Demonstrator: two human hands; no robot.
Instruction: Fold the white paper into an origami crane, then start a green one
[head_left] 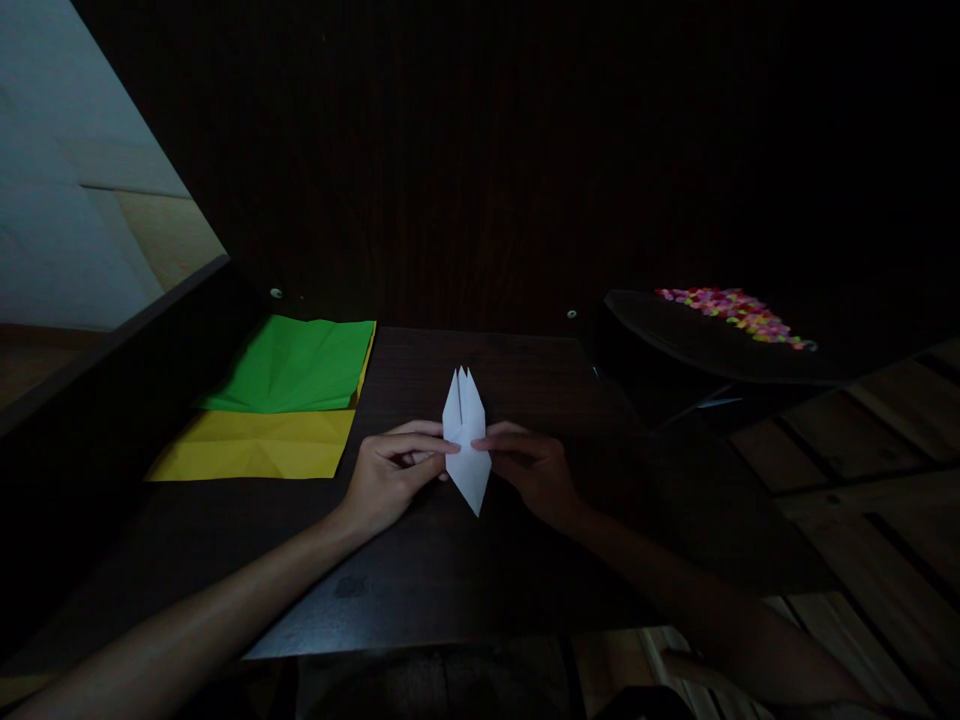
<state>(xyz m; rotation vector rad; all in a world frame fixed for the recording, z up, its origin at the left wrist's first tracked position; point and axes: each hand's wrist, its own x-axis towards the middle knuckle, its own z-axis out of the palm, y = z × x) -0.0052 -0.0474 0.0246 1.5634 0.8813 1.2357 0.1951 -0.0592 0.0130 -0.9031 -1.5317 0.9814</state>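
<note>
At the far left of the dark wooden table (420, 590), a green sheet of paper (296, 365) lies flat and creased, overlapping the far edge of a yellow sheet of paper (259, 445) that lies nearer the person. Both sheets sit well apart from the hands, off to their left.

Toward the middle of the table, the left hand (394, 470) comes in from the lower left with its fingers curled and its thumb and forefinger pinched on the left edge of a folded white paper piece (466, 440). This piece is a narrow, kite-like origami shape, with two slim points aimed away from the person and one sharp point aimed back toward them; it sits at the centre of the table, between the two hands, and whether its lower tip rests on the wood cannot be told.

Just to the right of it, the right hand (529, 468) mirrors the left, fingers closed on the paper's right edge, fingertips nearly meeting those of the other hand.

Farther right, beyond the table's edge, a dark tray (675, 340) carries a scatter of small multicoloured beads (735, 312), too small to make out further.
</note>
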